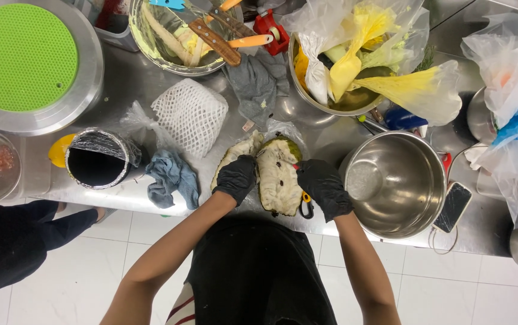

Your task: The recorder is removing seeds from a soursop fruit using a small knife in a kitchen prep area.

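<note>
With your black-gloved left hand (pixel 235 178) pressing down one half of the split green fruit (pixel 278 179) at frame centre on the steel worktop (pixel 132 78), keep your right hand (pixel 323 187) clamped on the other half and part them evenly.

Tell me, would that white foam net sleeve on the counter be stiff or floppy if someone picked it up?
Probably floppy: the white foam net lies slumped in a soft, rounded heap on the steel counter. It likely weighs very little, since it is mostly open mesh. It seems unlikely to roll or break, and a push would probably just slide it.
</note>
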